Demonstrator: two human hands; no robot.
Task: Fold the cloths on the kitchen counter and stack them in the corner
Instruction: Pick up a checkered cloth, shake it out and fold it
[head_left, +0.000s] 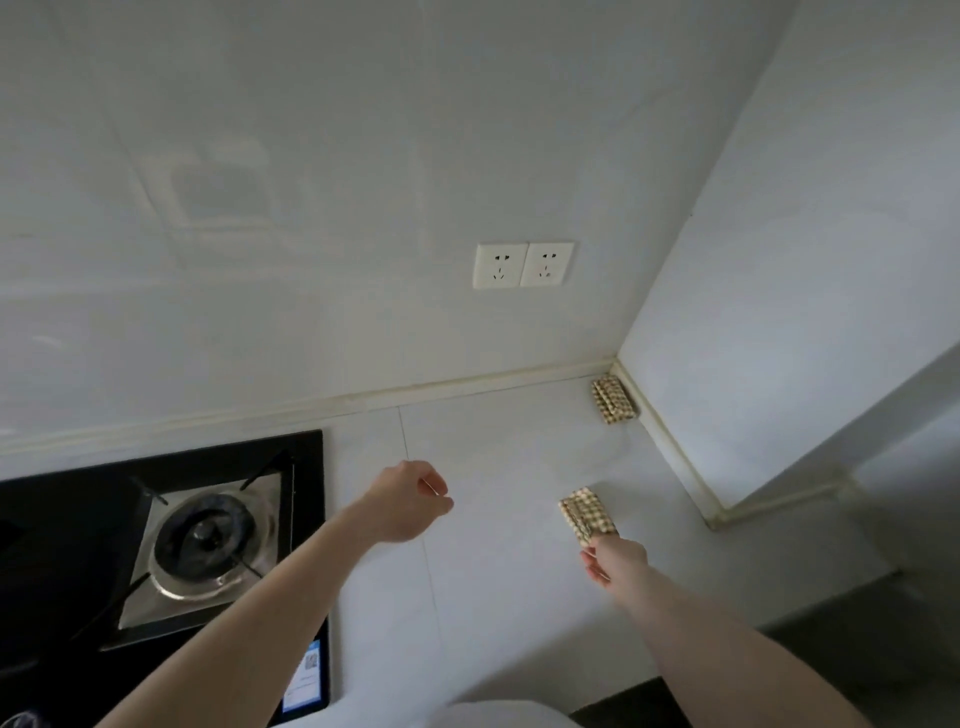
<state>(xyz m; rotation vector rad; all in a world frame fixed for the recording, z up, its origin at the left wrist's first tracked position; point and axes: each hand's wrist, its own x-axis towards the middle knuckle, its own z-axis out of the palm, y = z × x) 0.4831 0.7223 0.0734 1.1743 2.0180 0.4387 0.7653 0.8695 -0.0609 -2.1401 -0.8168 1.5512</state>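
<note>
A folded checked cloth (587, 513), brown and cream, is held just above the white counter (498, 452); my right hand (613, 560) pinches its near end. A second folded checked cloth (614, 399) lies in the far right corner of the counter, against the walls. My left hand (410, 499) hovers over the middle of the counter with its fingers loosely curled and nothing in them.
A black gas hob (161, 540) with one burner fills the left of the counter. Two white wall sockets (522, 264) sit above the back edge. A wall ledge (779, 499) bounds the counter on the right. The front edge runs bottom right.
</note>
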